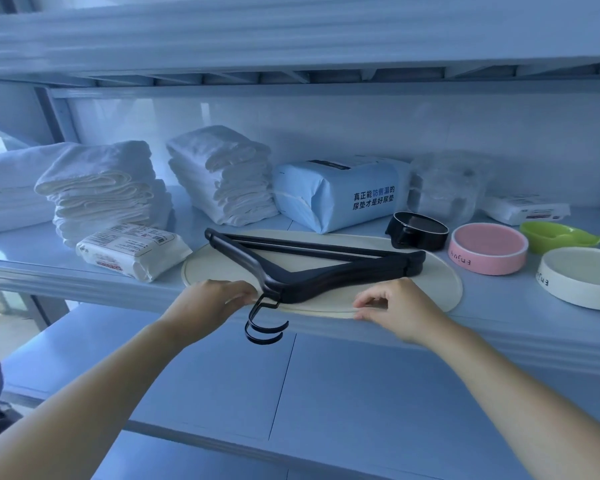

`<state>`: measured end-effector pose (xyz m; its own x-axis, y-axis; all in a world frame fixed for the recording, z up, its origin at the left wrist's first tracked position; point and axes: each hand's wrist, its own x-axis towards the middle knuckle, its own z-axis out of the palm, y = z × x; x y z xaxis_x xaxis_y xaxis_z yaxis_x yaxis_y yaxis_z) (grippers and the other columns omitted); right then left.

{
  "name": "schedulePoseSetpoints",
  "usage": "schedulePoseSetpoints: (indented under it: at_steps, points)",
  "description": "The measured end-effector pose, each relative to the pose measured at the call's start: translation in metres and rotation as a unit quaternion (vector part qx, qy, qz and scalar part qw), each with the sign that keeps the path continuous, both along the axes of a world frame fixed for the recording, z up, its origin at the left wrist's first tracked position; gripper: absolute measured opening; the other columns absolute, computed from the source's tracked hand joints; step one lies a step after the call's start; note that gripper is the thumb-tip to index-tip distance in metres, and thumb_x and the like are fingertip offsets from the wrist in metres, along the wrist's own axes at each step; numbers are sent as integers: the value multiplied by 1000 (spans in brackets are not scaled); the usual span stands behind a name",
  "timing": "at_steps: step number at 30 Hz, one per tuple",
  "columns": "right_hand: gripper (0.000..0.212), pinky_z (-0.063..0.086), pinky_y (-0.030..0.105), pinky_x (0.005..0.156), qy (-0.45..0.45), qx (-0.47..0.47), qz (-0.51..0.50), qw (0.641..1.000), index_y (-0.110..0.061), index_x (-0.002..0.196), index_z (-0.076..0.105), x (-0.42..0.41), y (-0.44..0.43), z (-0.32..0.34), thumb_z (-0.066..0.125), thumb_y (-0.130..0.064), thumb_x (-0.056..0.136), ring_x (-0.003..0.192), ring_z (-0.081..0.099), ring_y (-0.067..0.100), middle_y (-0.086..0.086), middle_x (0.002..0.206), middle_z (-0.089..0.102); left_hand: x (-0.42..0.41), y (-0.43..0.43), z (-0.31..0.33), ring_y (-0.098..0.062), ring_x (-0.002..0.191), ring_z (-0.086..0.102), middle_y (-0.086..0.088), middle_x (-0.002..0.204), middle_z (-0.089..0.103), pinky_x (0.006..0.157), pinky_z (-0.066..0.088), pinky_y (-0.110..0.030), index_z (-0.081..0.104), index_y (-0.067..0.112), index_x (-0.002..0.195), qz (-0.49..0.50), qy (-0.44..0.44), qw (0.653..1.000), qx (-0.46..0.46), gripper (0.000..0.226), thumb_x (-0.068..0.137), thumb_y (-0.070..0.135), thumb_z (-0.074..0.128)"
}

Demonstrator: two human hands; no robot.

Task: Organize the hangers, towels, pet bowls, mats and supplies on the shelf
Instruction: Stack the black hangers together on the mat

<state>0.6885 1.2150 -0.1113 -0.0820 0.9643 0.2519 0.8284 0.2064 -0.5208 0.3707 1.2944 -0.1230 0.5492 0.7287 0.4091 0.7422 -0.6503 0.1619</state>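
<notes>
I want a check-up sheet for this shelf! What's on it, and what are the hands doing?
Surface: pale shelf, crowded.
Job's things: black hangers stacked on round mat; folded towels left; blue pad pack, white packets; black bowl, pink bowl, green bowl, white bowl right.
Clutter: clear bag, contents unclear.
Grippers: right hand pinches the mat's front rim; left hand at the rim by the hooks, grip unclear.
Cables: nothing seen.
Surroundings: upper shelf, lower shelf.
</notes>
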Motion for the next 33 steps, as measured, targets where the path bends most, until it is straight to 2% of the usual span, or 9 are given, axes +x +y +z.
schedulePoseSetpoints:
  at_steps: [2,6,8,13,16,20,27,30,33]
  points:
    - [20,45,20,91,-1,-15,5,1000,-22,91,74,5,0,1,78,-31,73,97,61,0,-13,103,70,-3,-1,-3,-7,94,60,18,108,65,77,49,-26,58,35,118,-20,-17,999,-27,68,80,76,19]
    - [35,35,8,93,-18,-19,12,1000,-23,102,73,10,0,0,80,-35,70,105,56,-5,-15,114,66,-3,3,-8,-9,116,53,16,129,56,94,45,-26,57,34,125,-34,23,999,-18,39,89,49,48]
    - [31,33,3,89,-22,-9,12,1000,-23,99,74,9,-1,-3,79,-34,71,102,56,-7,-14,113,67,-3,2,-7,-8,115,55,15,127,58,93,46,-25,62,34,120,-38,8,999,-19,43,88,53,41]
    - [15,47,19,89,-16,34,7,999,-23,89,77,9,-1,-7,75,-32,77,92,64,0,-12,99,72,1,3,-4,2,113,48,16,119,62,90,42,-14,67,26,114,-43,-32,999,-9,27,93,36,53]
    - [10,51,32,80,-36,61,5,997,-24,85,76,11,1,-3,71,-32,81,84,66,8,-11,88,74,7,-2,-3,1,107,54,17,113,66,88,46,-16,69,25,111,-40,-42,998,-15,54,87,61,37]
    - [10,51,32,79,-57,55,7,997,-27,85,75,17,1,0,67,-34,83,84,64,8,-12,89,73,13,-8,-3,-2,104,56,13,112,68,84,40,-9,69,23,111,-17,-43,999,-17,48,87,49,37]
    - [11,51,30,79,-44,69,-9,997,-24,86,75,21,-9,-11,68,-32,83,84,65,7,-15,90,72,17,-14,-5,-3,102,57,19,112,66,82,48,-19,67,27,112,-30,-26,999,-5,89,79,79,4]
    - [12,49,22,87,-15,60,-6,998,-21,89,76,24,-12,-13,72,-29,80,93,64,2,-14,99,72,10,-11,-9,2,115,48,25,123,53,93,35,-12,60,32,122,-41,-14,999,-25,87,77,81,5]
    - [15,45,12,90,8,44,3,999,-18,93,76,26,-14,-13,73,-25,80,95,62,-3,-10,105,71,6,-8,-14,-1,120,49,19,131,52,99,35,-17,55,37,126,-36,-10,998,-42,75,81,78,11]
